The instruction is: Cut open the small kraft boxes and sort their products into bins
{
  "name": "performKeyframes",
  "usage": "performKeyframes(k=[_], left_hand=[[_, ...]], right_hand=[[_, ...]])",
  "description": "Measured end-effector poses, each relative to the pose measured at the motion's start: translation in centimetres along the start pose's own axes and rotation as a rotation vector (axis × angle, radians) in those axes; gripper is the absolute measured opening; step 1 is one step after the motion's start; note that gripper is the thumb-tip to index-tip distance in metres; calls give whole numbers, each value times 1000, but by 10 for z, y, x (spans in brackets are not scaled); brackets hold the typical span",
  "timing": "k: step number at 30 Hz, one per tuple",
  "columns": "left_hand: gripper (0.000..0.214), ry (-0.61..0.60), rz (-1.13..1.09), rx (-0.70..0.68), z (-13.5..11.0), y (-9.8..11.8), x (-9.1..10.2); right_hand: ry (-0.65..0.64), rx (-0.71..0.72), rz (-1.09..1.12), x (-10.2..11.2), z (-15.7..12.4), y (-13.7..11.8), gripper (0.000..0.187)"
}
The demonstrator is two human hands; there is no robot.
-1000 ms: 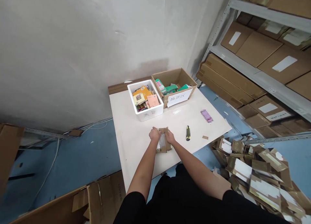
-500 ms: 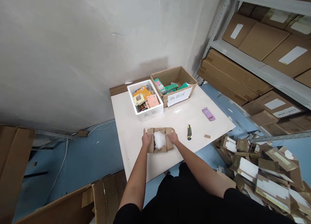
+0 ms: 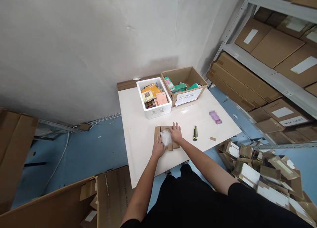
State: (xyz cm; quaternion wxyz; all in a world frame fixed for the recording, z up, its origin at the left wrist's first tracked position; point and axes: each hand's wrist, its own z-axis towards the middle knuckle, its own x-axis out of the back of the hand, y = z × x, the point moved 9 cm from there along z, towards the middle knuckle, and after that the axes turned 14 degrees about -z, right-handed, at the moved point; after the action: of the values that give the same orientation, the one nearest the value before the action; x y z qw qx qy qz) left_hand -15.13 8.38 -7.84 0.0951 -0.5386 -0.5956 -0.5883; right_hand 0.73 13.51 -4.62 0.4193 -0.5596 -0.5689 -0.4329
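A small cardboard box [image 3: 157, 133] lies on the white table with its flaps folded out. Inside it sits a whitish wrapped bundle [image 3: 166, 139]; what the wrapping covers is hidden. My left hand [image 3: 158, 148] comes in over the box's near left side, fingers stretched against the edge of the bundle. Over the right flap, my right hand [image 3: 176, 133] rests with fingers apart, its fingertips at the bundle's upper right edge. A black and yellow box cutter [image 3: 195, 133] lies to the right of the box.
Behind stand a white foam bin [image 3: 158, 113] of small packets and a labelled carton [image 3: 184, 96] with green boxes. A blurred purple item [image 3: 215, 117] and a cardboard scrap [image 3: 212, 139] lie on the table [image 3: 138, 155]. Shelving [image 3: 262, 68] and piled cartons [image 3: 250, 172] flank the right.
Both hands have left the box's outer sides and moved inward onto its opening and the white bundle. The view has shifted slightly.
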Motion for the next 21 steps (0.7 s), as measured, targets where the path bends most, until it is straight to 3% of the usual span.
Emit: performKeyframes(k=[4, 9, 11, 16, 21], left_hand=[[52, 19, -48, 14, -3, -4, -9], [47, -17, -101, 6, -3, -3, -11], [48, -19, -150, -2, -5, -2, -9], [53, -35, -208, -32, -9, -1, -9], [62, -25, -171, 6, -6, 0, -19]], right_hand=[[23, 13, 21, 3, 0, -3, 53], [22, 18, 154, -5, -8, -4, 39], [38, 26, 147, -7, -14, -4, 42], [86, 0, 137, -4, -14, 1, 73], [-80, -90, 192, -10, 21, 9, 73]])
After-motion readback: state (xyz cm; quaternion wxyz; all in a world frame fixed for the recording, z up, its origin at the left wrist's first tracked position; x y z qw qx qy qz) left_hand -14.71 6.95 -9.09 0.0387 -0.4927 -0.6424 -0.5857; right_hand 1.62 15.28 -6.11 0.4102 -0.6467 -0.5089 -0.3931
